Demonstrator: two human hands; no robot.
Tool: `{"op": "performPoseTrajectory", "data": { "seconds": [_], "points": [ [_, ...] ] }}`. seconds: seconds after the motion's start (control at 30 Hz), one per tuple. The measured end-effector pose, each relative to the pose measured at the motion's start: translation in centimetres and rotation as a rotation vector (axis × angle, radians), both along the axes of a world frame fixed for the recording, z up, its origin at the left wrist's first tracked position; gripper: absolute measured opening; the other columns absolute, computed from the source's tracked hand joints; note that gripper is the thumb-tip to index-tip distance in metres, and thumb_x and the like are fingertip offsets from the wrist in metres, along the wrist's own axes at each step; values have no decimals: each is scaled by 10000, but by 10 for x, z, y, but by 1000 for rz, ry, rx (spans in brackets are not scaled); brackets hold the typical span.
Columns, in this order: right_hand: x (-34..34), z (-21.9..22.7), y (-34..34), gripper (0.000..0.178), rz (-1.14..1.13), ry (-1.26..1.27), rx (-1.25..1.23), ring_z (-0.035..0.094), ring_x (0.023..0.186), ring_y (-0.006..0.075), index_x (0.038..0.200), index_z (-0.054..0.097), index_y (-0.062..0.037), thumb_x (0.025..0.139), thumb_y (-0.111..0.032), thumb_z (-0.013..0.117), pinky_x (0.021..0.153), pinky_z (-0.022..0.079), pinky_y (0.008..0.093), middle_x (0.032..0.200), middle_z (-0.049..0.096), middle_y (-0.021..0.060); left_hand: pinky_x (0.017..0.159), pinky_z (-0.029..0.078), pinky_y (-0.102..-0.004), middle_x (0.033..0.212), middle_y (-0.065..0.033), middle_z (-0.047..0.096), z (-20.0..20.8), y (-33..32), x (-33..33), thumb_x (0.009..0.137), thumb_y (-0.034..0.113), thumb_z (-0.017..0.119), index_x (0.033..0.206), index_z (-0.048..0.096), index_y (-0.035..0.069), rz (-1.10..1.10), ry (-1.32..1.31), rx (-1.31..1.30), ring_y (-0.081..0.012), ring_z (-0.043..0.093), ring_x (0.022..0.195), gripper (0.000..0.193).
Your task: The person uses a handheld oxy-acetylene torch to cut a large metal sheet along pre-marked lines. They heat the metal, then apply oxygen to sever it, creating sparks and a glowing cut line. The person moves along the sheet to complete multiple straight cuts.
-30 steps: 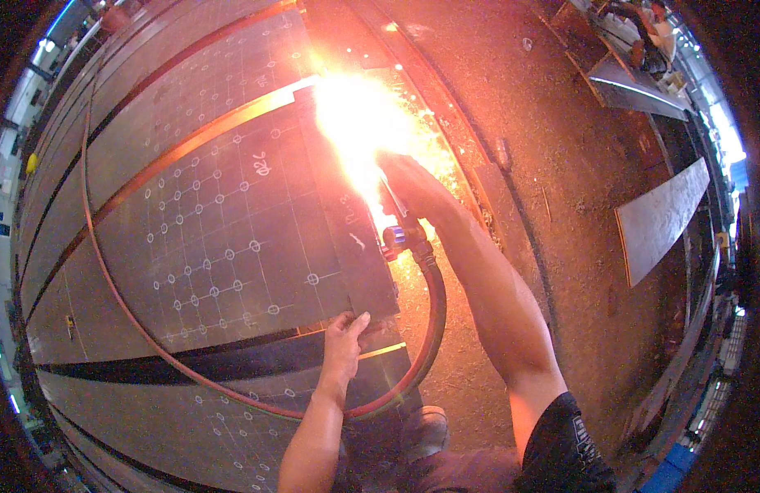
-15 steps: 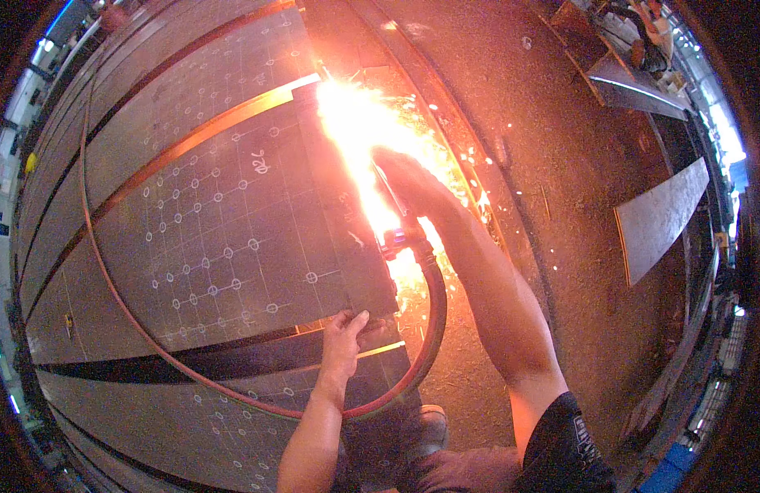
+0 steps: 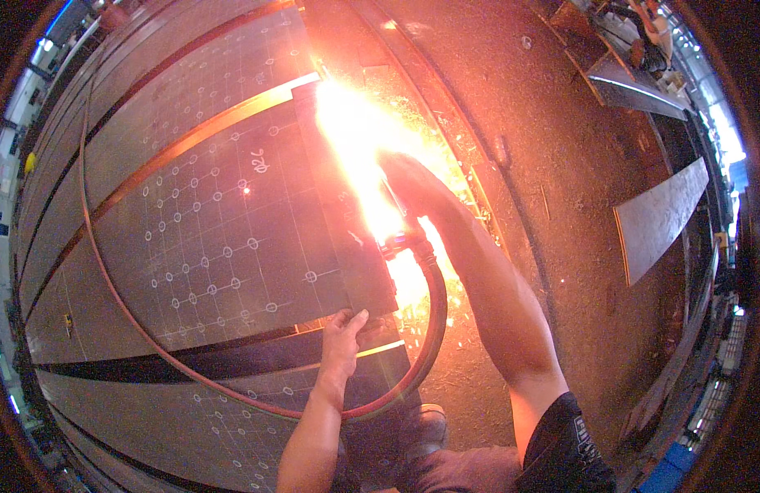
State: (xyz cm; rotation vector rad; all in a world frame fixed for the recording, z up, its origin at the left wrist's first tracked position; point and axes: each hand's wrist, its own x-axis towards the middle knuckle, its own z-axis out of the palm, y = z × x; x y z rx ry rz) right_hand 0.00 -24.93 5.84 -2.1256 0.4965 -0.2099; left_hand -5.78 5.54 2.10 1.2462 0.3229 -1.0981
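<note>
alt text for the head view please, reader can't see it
A person's right hand holds a torch in blinding glare along the right edge of a dark plate with white markings; the left hand is at its near edge.

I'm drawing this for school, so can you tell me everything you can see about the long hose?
The hose is long and reddish, and looks rubbery. A green line shows along its lowest curve, maybe a second hose. One end joins the torch by the bright glare; it bends down, passes under the left forearm, then sweeps over the dark metal plates toward the upper left. Its far end can't be made out, nor whether the forearm touches it.
</note>
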Motion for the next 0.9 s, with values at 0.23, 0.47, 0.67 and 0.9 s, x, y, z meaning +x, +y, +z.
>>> {"op": "performPoseTrajectory", "data": {
  "seconds": [0.23,0.47,0.67,0.9],
  "points": [
    [6,77,40,527,-276,176,689,542,664,182,985,611,2,905,-498,467,612,445,340,788,591,106,749,609,-373,934,-137,646,-1,5,3,907,76,603,1004,550,-27,21,-10,8,-271,683,853,151],
    [-2,75,38,484,-141,139,632,537,577,170,980,611,-16,922,-469,452,534,444,342,728,584,89,741,606,-374,936,-136,655,1,5,3,910,74,597,998,573,-21,26,-18,19,-265,683,841,131],
    [-1,-16,-38,478,421,105,-253,563,861,230,1047,584,18,947,-420,421,819,441,410,952,610,146,751,610,-372,929,-139,648,-2,-1,-1,914,73,590,993,559,-27,-19,-37,66,-273,680,853,131],
    [1,64,33,514,-162,137,516,547,866,213,1078,582,6,934,-467,442,803,428,394,980,605,139,751,614,-381,931,-144,638,-6,7,4,918,73,584,986,549,-30,16,-5,27,-282,679,855,128]
  ]
}}
